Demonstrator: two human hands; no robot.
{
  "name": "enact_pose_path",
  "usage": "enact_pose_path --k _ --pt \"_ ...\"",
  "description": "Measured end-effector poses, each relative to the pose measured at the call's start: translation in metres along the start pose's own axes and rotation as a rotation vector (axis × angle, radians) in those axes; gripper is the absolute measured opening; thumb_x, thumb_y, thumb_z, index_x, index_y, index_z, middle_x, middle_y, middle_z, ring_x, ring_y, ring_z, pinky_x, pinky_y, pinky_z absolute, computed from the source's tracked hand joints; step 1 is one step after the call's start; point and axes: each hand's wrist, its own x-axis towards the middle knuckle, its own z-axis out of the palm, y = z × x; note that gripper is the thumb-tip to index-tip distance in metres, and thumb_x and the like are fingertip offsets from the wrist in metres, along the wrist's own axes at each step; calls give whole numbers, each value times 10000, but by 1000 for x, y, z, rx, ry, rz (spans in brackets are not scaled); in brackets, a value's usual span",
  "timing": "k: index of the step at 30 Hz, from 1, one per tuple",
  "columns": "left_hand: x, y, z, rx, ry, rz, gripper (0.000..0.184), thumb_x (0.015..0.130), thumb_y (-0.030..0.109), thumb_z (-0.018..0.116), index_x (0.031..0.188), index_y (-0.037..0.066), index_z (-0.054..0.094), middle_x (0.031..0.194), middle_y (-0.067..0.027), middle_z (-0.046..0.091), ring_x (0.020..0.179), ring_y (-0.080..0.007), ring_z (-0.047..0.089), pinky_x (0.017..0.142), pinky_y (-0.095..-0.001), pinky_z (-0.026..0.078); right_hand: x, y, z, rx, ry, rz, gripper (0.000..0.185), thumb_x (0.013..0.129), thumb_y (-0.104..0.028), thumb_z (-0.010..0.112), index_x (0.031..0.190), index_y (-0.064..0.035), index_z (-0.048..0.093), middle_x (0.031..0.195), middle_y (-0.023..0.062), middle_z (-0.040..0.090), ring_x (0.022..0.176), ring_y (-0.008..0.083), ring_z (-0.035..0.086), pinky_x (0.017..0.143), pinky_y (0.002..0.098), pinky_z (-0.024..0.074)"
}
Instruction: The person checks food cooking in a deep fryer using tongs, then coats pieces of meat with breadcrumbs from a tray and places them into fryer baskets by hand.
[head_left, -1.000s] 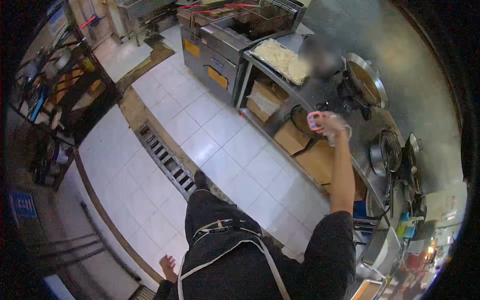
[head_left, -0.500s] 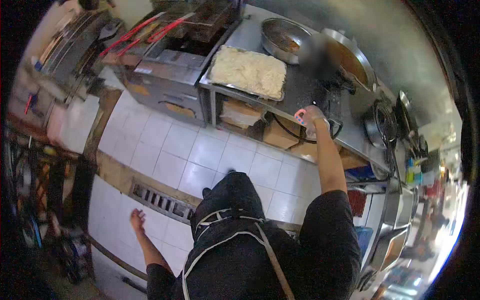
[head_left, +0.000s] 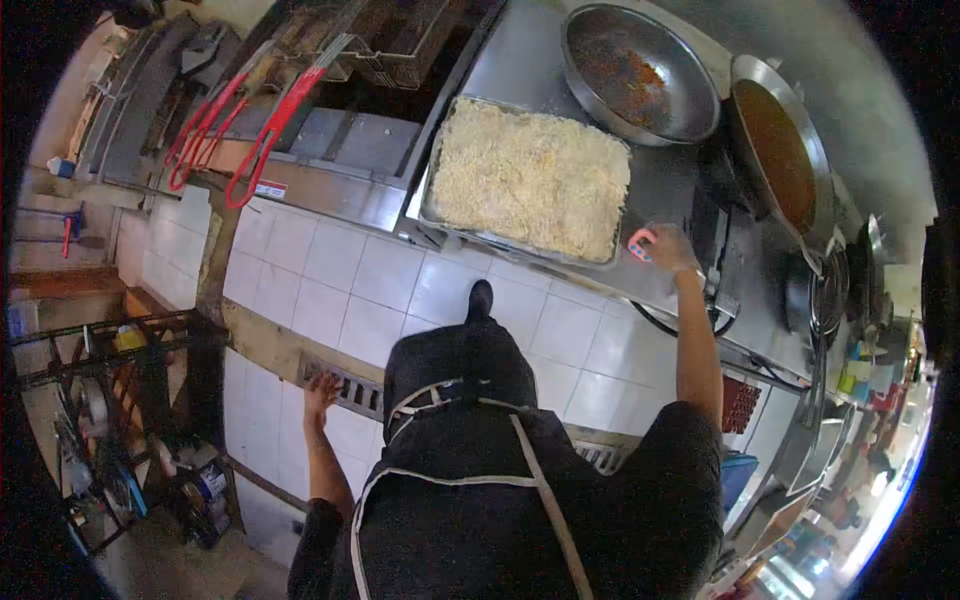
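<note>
In my right hand (head_left: 672,250) is a small pink curved item (head_left: 641,243) with blue dots, whose kind I cannot make out. The fingers are closed around it, just above the front edge of the steel counter. Left of that hand sits a metal tray (head_left: 435,215) heaped with a pale, crumbly, flour-like coating (head_left: 535,175). My left hand (head_left: 321,392) hangs low over the floor drain, fingers apart and holding nothing.
Behind the tray stands a steel bowl (head_left: 640,75) with reddish crumbs, beside a wide pan (head_left: 780,150) of brown liquid. Fryer baskets (head_left: 400,50) with red handles (head_left: 270,140) are at the left. A floor drain (head_left: 350,385) crosses the white tiles.
The view has come nearer to the counter and tray. My right hand still holds the pink item, now closer to the tray's right end. My left hand has risen and moved right.
</note>
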Motion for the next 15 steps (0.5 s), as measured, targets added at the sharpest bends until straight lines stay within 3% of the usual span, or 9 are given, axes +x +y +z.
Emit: enact_pose_path --k 2,4,6,7,8,9,10,13,15 --pt "-6 -3 14 -9 45 -98 415 854 350 565 1187 121 470 1003 -64 617 795 -173 612 649 -364 471 1 2 -11 64 18 40 253 770 -236 559 980 -99 592 1012 151 581 985 327 549 827 430 445" --pt "-9 5 22 -55 28 -143 416 851 366 570 1172 115 484 1001 -65 616 815 -177 615 646 -347 474 -4 -43 -68 223 353 93 307 777 -239 568 1044 -90 576 1069 146 568 1003 329 543 844 416 444" --pt "-5 26 31 -93 76 -80 387 861 356 563 1144 99 502 981 -67 618 798 -167 610 628 -317 476 13 -102 -100 268 284 110 341 770 -245 581 1071 -85 568 1088 148 566 1022 325 536 871 406 430" --pt "10 32 27 -150 81 97 368 871 342 552 1133 87 508 970 -65 618 778 -164 604 626 -299 475 24 -131 -106 314 219 127 377 764 -250 594 1099 -80 560 1108 150 564 1041 321 529 899 396 417" --pt "24 39 27 -209 83 276 349 881 328 540 1121 76 514 960 -63 618 757 -160 599 624 -281 474 43 -148 -83 374 342 -110 386 761 -236 591 1106 -68 557 1118 152 562 1051 319 523 917 393 401" --pt "33 69 29 -177 98 265 358 886 318 534 1132 59 507 969 -72 617 769 -161 598 634 -274 475 66 -167 -60 430 461 -351 394 758 -222 589 1113 -55 553 1128 154 561 1061 317 518 936 390 385" --pt "40 110 34 -145 115 256 368 891 308 529 1143 42 500 977 -81 616 780 -163 597 643 -266 475 83 -213 -66 414 276 -232 375 754 -176 564 1093 -17 551 1122 185 555 1090 315 498 955 388 362" --pt "87 200 19 -91 3 449 402 899 288 515 1195 20 468 1019 -112 597 871 -171 581 729 -266 464 144 -286 -39 304 445 -401 361 704 -178 618 1016 -5 558 1016 164 599 952 291 578 816 415 468" --pt "94 263 12 -66 7 479 405 901 274 509 1208 15 458 1029 -121 591 897 -172 573 754 -270 459 173 -314 -42 -61 -95 -244 428 651 -220 650 990 9 525 992 186 590 958 315 571 797 439 468"
